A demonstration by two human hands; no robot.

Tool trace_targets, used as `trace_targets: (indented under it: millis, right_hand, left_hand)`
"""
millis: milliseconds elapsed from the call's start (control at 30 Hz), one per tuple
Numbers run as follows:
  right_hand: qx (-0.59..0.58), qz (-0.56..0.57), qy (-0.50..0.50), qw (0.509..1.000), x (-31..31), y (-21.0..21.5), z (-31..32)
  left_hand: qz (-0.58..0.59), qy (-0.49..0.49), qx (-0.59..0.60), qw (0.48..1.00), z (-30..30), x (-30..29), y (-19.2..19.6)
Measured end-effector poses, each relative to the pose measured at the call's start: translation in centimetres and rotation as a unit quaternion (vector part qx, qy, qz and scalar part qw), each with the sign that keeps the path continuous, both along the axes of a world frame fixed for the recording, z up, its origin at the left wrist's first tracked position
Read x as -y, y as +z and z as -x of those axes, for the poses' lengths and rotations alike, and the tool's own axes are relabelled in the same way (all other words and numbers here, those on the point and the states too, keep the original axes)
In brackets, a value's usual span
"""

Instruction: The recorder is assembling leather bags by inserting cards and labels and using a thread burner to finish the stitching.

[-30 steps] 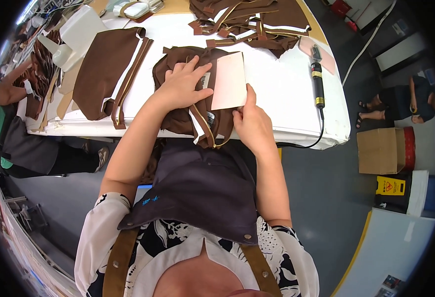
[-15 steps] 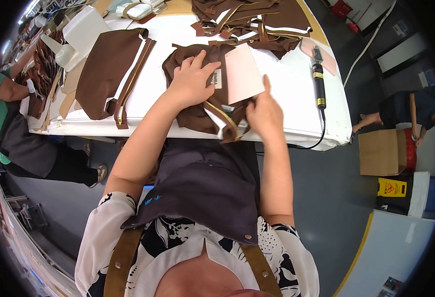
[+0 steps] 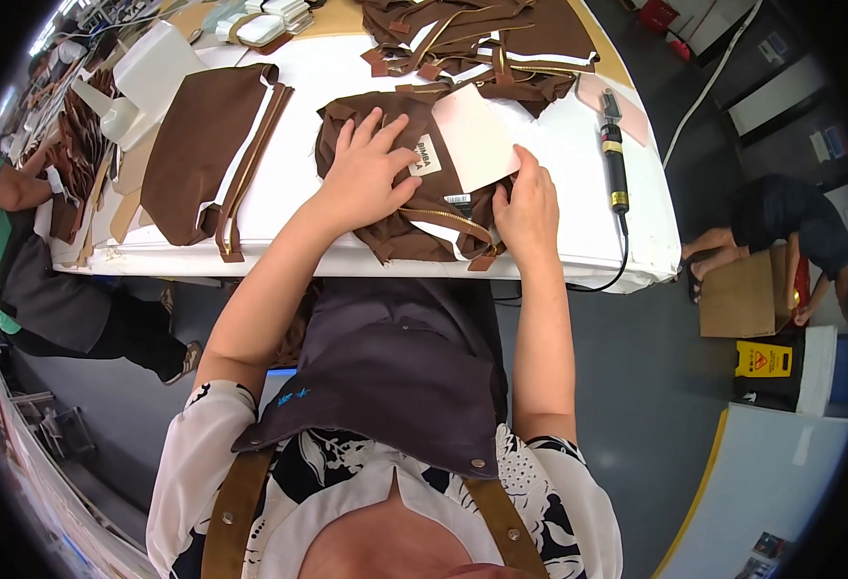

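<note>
A brown fabric zip pouch (image 3: 385, 232) lies crumpled in front of me, with a white label, a small barcode tag and a gold zipper along its near side. My left hand (image 3: 371, 179) rests flat on it, fingers spread, just left of the label. At the pouch's right edge my right hand (image 3: 530, 207) is closed, thumb and fingers around the fabric. A pale pink card (image 3: 474, 140) lies on the pouch's upper right, its lower right corner by my right fingertips. What the right fingers cover is hidden.
Another brown pouch (image 3: 207, 154) lies to the left, beside a white plastic bottle (image 3: 120, 121). More brown pouches (image 3: 530, 39) are heaped at the back. A corded black hand tool (image 3: 615, 164) lies at the right. A person in green (image 3: 9, 193) works at far left; another bends over a cardboard box (image 3: 742, 289).
My right hand has moved slightly up and right at the pouch's edge. The pouch's near zipper edge has spread flatter. My left hand stays on the fabric with fingers more spread.
</note>
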State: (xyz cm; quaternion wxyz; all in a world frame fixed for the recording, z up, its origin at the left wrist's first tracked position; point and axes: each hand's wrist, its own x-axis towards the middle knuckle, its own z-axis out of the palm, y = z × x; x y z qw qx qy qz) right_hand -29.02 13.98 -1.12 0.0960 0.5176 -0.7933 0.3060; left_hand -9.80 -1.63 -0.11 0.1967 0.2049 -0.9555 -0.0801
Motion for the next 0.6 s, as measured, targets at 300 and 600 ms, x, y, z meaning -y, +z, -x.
trace_targets:
  millis: [300, 600]
  right_hand:
    - [-0.035, -0.012, 0.030, 0.999, -0.5, -0.5, 0.7]
    - [0.131, -0.177, -0.026, 0.975, 1.1, 1.7, 1.3]
  left_hand:
    - [0.011, 0.067, -0.002, 0.998, 0.7, -0.3, 0.4]
    - [0.030, -0.132, 0.061, 0.989, 1.1, -0.1, 2.1]
